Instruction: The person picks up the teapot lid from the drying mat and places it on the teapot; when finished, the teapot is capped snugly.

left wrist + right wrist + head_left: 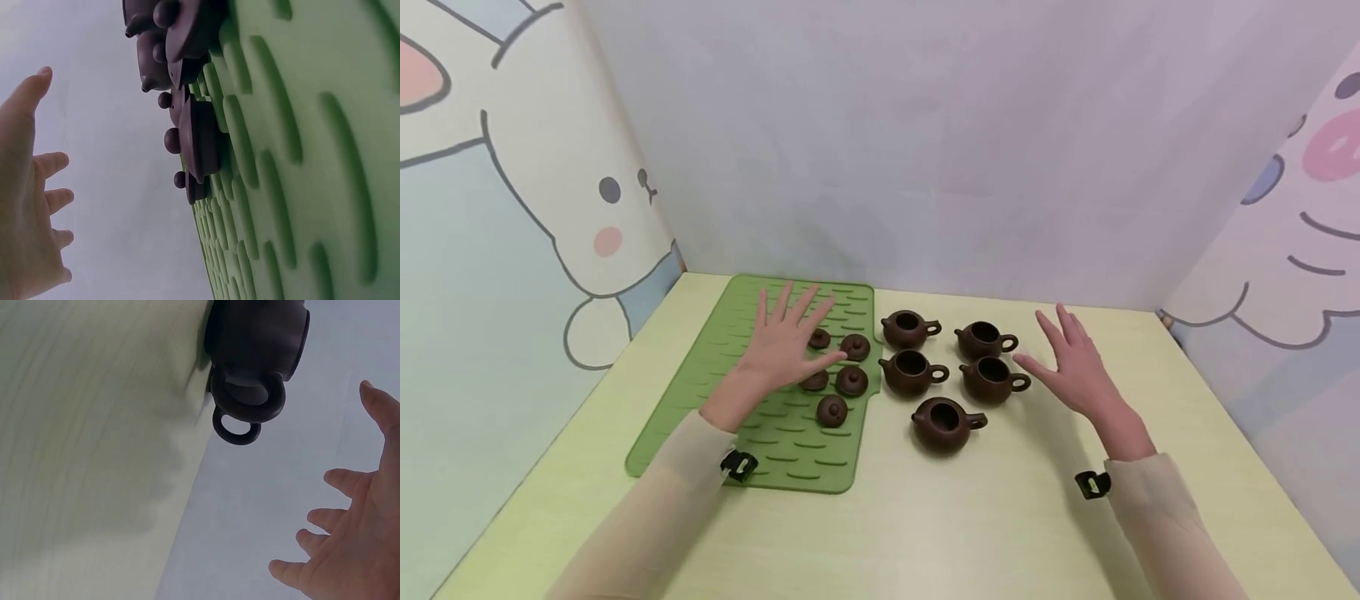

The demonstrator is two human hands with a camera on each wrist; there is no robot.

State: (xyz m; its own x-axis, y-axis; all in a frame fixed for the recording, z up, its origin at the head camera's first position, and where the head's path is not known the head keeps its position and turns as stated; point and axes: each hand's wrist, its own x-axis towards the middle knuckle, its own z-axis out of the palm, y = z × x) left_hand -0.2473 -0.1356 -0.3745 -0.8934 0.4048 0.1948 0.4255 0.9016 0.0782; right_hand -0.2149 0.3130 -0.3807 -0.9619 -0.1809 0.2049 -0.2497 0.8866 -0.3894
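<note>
My left hand [778, 350] hovers over a green ridged mat [805, 454] with its fingers spread, holding nothing. Several dark brown teapot lids with round knobs lie on the mat by its thumb, among them a front lid [832, 412] and a right-hand lid [852, 382]; the hand partly covers others. To the right of the mat stand several lidless brown teapots, including a front teapot [942, 427] and a back teapot [907, 331], handles pointing right. Beside the right-hand teapot [991, 380], my right hand [1078, 371] is raised with fingers spread and nothing in it.
The mat lies on the left part of a pale wooden table [985, 525]. A plain pale curtain [925, 167] rises behind the table. Cartoon-printed panels [527, 208] flank it on both sides.
</note>
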